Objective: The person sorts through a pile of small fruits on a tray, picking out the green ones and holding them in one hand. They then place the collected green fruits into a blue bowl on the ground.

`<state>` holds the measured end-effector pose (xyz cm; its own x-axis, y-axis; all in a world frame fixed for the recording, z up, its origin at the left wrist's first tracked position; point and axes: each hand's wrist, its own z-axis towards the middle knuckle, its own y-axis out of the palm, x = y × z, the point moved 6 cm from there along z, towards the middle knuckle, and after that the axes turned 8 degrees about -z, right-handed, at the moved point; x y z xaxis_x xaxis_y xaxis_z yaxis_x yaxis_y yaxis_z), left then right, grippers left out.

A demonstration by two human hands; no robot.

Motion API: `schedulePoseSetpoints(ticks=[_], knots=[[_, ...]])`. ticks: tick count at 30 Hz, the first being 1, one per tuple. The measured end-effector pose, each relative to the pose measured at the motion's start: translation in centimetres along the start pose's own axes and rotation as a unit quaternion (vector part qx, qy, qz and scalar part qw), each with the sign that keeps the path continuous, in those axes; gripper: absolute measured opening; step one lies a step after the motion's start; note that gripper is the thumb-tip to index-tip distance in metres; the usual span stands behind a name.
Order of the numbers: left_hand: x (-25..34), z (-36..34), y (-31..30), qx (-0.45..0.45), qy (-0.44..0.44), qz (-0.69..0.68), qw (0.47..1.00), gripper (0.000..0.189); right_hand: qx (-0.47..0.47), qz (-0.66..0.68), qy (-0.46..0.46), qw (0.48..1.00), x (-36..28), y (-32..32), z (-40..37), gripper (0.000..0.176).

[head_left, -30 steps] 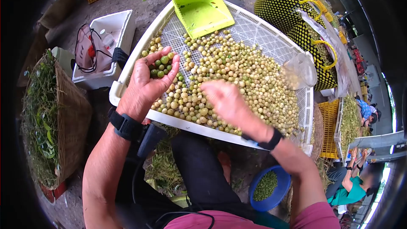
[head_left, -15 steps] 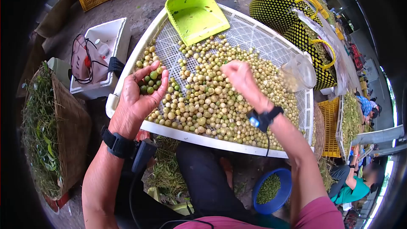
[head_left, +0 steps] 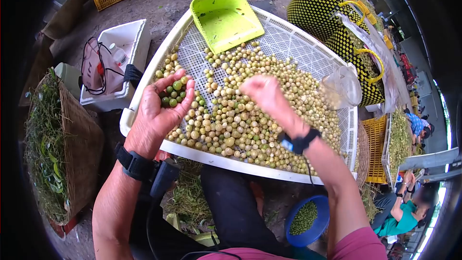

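Observation:
My left hand [head_left: 155,106] is cupped palm-up around several green round fruits [head_left: 174,92], over the left side of a white perforated tray [head_left: 233,165]. Pale yellow-green round fruits [head_left: 231,127] cover much of that tray, with a few greener ones among them. Above the middle of the pile hovers my right hand [head_left: 265,94], slightly blurred. Its fingers are drawn together, and whatever may be between them is hidden. A lime-green dustpan [head_left: 228,21] lies at the tray's far end, and a clear plastic container [head_left: 340,87] rests on its right side.
A blue bowl [head_left: 289,221] of small green fruits stands on the ground near my legs. To the left are a wicker basket [head_left: 79,149] of leafy stems and a white foam box [head_left: 138,48]. Black-and-yellow woven bags [head_left: 315,7] stand right; a person [head_left: 402,219] sits beyond.
My right hand has shifted a little left over the pile. The left hand still cups the green fruits in nearly the same place. The view has moved slightly.

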<state>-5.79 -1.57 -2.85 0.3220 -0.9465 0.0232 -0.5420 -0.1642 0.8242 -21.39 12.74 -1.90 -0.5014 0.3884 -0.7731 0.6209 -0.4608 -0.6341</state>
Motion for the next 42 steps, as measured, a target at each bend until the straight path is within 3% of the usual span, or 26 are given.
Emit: schedulePoseSetpoints(ticks=[1,2,3,4,6,8,9,10,12,13,14,16,23,26,27,37,42], knots=[[0.0,0.0,0.1,0.000,0.003,0.002,1.000,0.023,-0.047,0.078,0.019,0.996,-0.8,2.8,-2.2,0.011],[0.1,0.0,0.1,-0.001,0.006,0.005,1.000,0.023,-0.113,0.024,0.055,0.992,-3.8,4.7,-5.3,0.019],[0.1,0.1,0.0,-0.004,0.003,0.006,1.000,0.023,-0.104,-0.069,-0.081,0.989,-6.3,6.3,-7.7,0.025],[0.0,0.1,-0.1,-0.005,0.003,0.006,1.000,0.022,-0.155,-0.138,-0.072,0.976,-6.5,9.0,-10.6,0.016],[-0.1,0.1,-0.3,-0.007,0.005,0.006,1.000,0.020,-0.329,-0.162,-0.208,0.907,-7.0,12.9,-15.3,0.011],[-0.3,-0.4,-0.3,-0.003,0.002,0.006,1.000,0.021,-0.327,-0.082,-0.257,0.906,-5.9,12.1,-15.9,0.012],[-0.3,-0.5,-0.4,-0.005,0.001,0.006,1.000,0.021,-0.256,-0.071,-0.284,0.921,-6.4,10.2,-13.5,0.020],[-0.3,-0.6,-0.4,-0.008,0.000,0.005,1.000,0.021,-0.351,-0.222,-0.086,0.905,-6.7,8.1,-9.8,0.023],[-0.1,-0.6,-0.4,-0.009,-0.009,-0.007,1.000,0.021,-0.142,-0.187,-0.041,0.971,-2.8,2.7,-3.5,0.016],[0.0,-0.6,-0.4,-0.009,-0.014,-0.012,1.000,0.020,-0.052,-0.156,0.047,0.985,0.1,-0.2,-1.2,0.015],[0.0,-0.6,-0.4,-0.005,-0.010,-0.010,1.000,0.020,0.016,-0.193,0.054,0.980,2.7,-2.3,0.9,0.014],[0.1,-0.4,-0.2,0.004,0.000,-0.007,1.000,0.020,0.055,-0.254,0.097,0.961,7.3,-4.0,3.7,0.016],[-0.1,-0.2,-0.3,0.006,-0.003,0.002,1.000,0.023,0.135,-0.391,0.089,0.906,10.4,-3.9,6.2,0.024],[-0.3,-0.2,-0.4,0.007,-0.008,0.001,1.000,0.022,0.130,-0.280,0.103,0.946,10.8,-4.6,6.9,0.020],[-0.3,-0.2,-0.4,0.007,-0.010,-0.001,1.000,0.022,0.158,-0.235,0.058,0.957,10.6,-4.9,6.9,0.016],[-0.9,0.0,-0.6,0.009,-0.017,0.012,1.000,0.021,0.185,-0.163,0.115,0.962,11.3,-5.2,5.5,0.013],[-1.3,-0.3,-0.2,0.024,-0.010,0.009,1.000,0.021,0.153,-0.302,0.135,0.931,10.6,-4.9,5.9,0.016]])
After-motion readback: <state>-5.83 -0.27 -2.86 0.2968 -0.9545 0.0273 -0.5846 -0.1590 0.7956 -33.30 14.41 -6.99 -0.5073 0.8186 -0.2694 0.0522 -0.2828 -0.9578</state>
